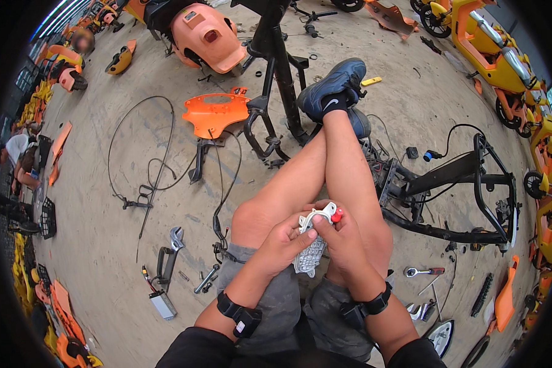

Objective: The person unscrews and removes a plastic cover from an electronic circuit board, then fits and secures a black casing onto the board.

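Observation:
Over my lap, both hands grip a pale, translucent lamp-like part [311,256] with a faceted, grid-patterned face and small mounting tabs. My left hand [280,246] pinches its left side, the thumb lying across the front. From the other side my right hand [345,240] closes on the upper edge, its thumb pressing the face. A small red piece [337,215] shows at the right fingers; whether it belongs to the lamp-like part I cannot tell. The fingers behind the part are hidden.
An upright black scooter frame [279,73] stands ahead; another frame [435,181] lies right. An orange panel [218,114] and looped cable [108,147] are left. An adjustable wrench [176,238], silver box [162,305] and ratchet [419,272] lie nearby. Scooters [494,49] line the right.

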Demonstrator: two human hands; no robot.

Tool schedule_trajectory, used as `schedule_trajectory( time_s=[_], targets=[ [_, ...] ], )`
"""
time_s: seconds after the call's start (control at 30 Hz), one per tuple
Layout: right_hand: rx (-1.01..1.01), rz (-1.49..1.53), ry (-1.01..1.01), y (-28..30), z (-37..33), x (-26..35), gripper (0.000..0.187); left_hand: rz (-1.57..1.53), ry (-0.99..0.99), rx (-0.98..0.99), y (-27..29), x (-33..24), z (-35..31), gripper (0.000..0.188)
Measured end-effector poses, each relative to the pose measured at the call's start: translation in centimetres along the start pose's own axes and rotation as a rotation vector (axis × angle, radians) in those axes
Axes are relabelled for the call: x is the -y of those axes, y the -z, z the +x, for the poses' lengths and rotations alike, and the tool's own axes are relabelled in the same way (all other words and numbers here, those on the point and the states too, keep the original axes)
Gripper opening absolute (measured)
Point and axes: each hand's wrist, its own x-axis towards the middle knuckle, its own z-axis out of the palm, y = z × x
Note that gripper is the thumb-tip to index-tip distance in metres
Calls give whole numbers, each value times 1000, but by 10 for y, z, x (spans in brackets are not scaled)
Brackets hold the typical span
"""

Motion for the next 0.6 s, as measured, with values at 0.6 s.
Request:
schedule_trajectory(
  time_s=[0.6],
  targets=[
    [-10,-12,18,-1,4,-1,36,13,-52,37,1,3,3,45]
  ],
)
